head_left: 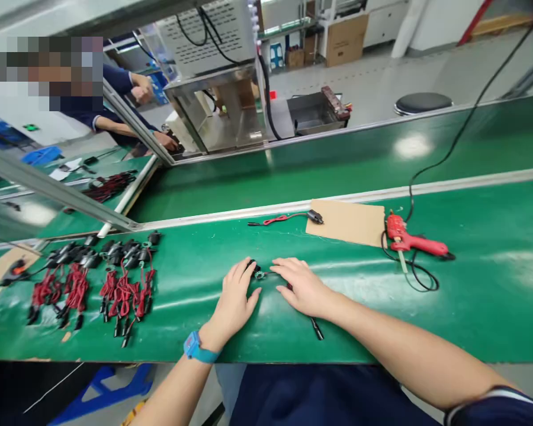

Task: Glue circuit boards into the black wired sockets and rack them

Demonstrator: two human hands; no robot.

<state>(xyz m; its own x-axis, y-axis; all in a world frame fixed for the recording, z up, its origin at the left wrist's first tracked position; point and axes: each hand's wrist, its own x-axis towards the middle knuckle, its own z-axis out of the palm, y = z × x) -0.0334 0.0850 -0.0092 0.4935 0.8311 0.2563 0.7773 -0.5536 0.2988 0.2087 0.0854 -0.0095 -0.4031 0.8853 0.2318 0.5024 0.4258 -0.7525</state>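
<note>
A black plug with a green circuit board [260, 275] lies on the green bench between my two hands. My left hand [233, 299] rests at its left side, fingertips touching the black body and partly covering it, thumb spread away. My right hand [308, 289] lies over the plug's red and black cable, fingers stretched out and thumb apart. Most of that cable is hidden under the palm; its black end connector [317, 329] sticks out below. A blue watch [199, 348] is on my left wrist.
A similar plug [315, 217] lies partly on a cardboard sheet [350, 223]. Right of it is a red glue gun [415, 236] with a trailing black cord. Several bundled plug cables [124, 284] lie at left. Beyond the metal frame [137, 127], another person's hand [166, 141] is at work.
</note>
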